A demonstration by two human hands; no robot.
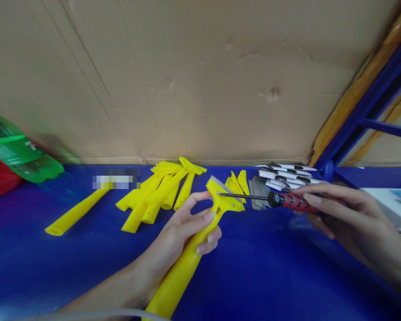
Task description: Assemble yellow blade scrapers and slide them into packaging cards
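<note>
Screwdriver (272, 199), ridge-handled, pinched in right grip (357, 218), and tubular yellow scraper (186, 269) clasped in left grip (177, 234)

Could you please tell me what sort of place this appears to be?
Probably a small assembly workbench: the right hand holds a screwdriver at the head of a yellow tool, and similar yellow handles lie piled on the blue tabletop.

Soft, rather dim light leaves a pale sheen on the blue tabletop (254, 272) at eight o'clock and shadow toward four, while mild blur softens detail, pixelation masks a patch (116, 179) at nine, and wide-angle distortion stretches the green bottle (30, 156) beyond.
</note>
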